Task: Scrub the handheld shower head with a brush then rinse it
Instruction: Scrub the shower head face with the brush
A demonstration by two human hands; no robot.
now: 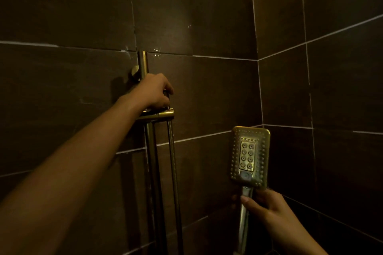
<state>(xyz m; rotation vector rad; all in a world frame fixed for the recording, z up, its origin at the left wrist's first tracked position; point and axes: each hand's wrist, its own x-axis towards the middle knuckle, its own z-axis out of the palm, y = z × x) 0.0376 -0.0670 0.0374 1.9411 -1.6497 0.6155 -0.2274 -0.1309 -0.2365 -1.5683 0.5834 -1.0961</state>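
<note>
The handheld shower head (250, 156) is rectangular and brass-coloured, with rows of nozzles facing me. It stands upright at the lower right, and my right hand (267, 207) is shut on its handle just below the head. My left hand (156, 92) reaches up to the brass holder bracket (159, 115) on the vertical slide rail (143, 62), fingers curled over the top of the bracket. Whether it grips something small there I cannot tell. No brush is in view.
The metal hose (173, 163) hangs straight down from the bracket beside the rail. Dark brown tiled walls (207, 27) with pale grout meet in a corner to the right of the shower head. The light is dim.
</note>
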